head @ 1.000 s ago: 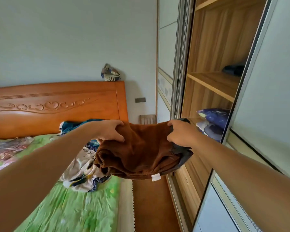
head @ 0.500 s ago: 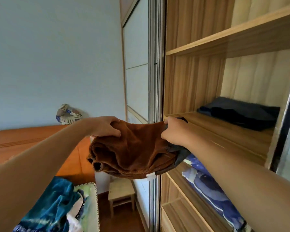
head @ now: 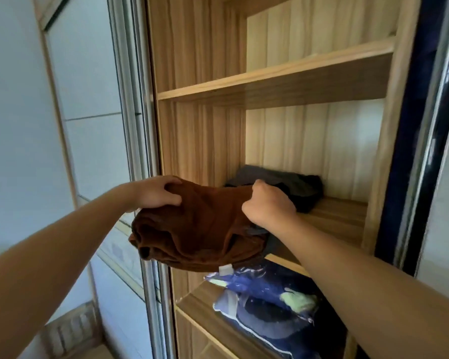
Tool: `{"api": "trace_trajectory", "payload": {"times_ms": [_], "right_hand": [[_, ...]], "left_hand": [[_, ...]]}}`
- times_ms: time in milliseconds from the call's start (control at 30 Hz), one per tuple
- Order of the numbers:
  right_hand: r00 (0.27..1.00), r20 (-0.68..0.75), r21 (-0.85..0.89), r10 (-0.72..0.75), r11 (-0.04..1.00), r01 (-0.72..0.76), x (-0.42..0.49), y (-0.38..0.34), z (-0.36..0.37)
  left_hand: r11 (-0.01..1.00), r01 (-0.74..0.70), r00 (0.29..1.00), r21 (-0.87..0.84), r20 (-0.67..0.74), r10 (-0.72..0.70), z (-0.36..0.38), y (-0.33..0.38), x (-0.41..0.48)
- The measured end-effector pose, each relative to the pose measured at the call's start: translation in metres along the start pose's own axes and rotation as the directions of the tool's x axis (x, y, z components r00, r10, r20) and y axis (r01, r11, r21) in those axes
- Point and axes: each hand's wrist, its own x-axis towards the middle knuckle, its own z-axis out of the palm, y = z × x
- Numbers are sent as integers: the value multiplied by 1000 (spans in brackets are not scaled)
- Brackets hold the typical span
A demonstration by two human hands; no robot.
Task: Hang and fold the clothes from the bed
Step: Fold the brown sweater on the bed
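Brown garment, folded, hangs at the front edge of the middle shelf, mostly outside it. Dark clothes lie at the shelf's back, with bare board along its right edge. My left hand grips the garment's left end, fingers curled. My right hand is clenched on its right end.

Left hand: bare skin from my wrist to my fingertips.
Right hand: bare too, my knuckles uncovered.
Left forearm: bare along all that shows.
Right forearm: bare likewise.
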Motion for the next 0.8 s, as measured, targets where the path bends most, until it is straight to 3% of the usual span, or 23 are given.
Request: {"api": "trace_trajectory", "payload": {"times_ms": [300, 467, 800], "right_hand": [[951, -175, 111, 253, 965, -236, 55, 33, -7], [921, -219, 170, 321, 943, -288, 103, 46, -8], [865, -296, 327, 406, 894, -307, 192, 82, -9]], "left_hand": [[983, -152, 977, -99, 135, 165, 9, 31, 110], [963, -270, 948, -21, 167, 269, 0, 49, 194], [930, -281, 900, -236, 271, 340, -3, 72, 316]]}}
